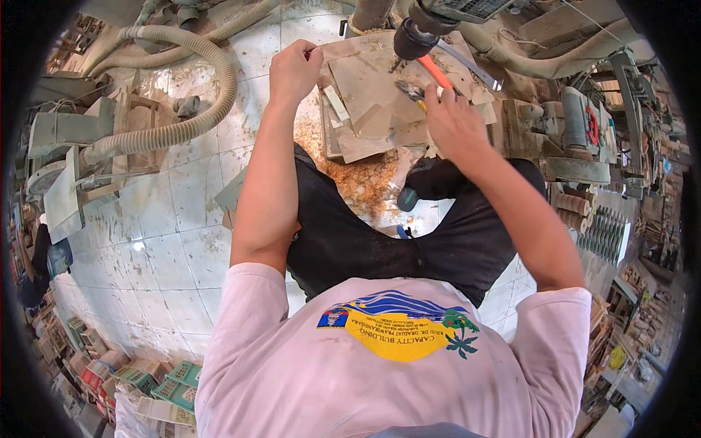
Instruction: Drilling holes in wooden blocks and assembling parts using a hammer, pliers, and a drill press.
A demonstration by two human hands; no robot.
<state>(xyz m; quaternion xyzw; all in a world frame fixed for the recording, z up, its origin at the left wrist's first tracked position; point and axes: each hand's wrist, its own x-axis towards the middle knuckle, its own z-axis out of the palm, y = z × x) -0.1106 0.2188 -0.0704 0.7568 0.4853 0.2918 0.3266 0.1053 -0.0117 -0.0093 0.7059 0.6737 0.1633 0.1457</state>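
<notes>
My left hand (295, 71) is raised at the left edge of a dusty work surface, its fingers curled closed; anything inside them is hidden. My right hand (454, 123) is over the right part of the surface with bent fingers. By its fingertips lie a grey-headed hand tool with a bit of yellow (410, 90) and a long orange handle (435, 71). What the right fingers grip is covered by the hand. Above the surface hangs a black drill chuck (413, 42) with a dark bit pointing down. Flat, dusty boards (369, 80) are stacked beneath it.
Orange-brown wood shavings (365, 182) lie on the floor below the boards. A ribbed hose (223, 80) curves across the left. Machinery (577, 124) stands at the right, and green crates (175, 390) are at the lower left. My black-trousered legs (350, 233) straddle the work area.
</notes>
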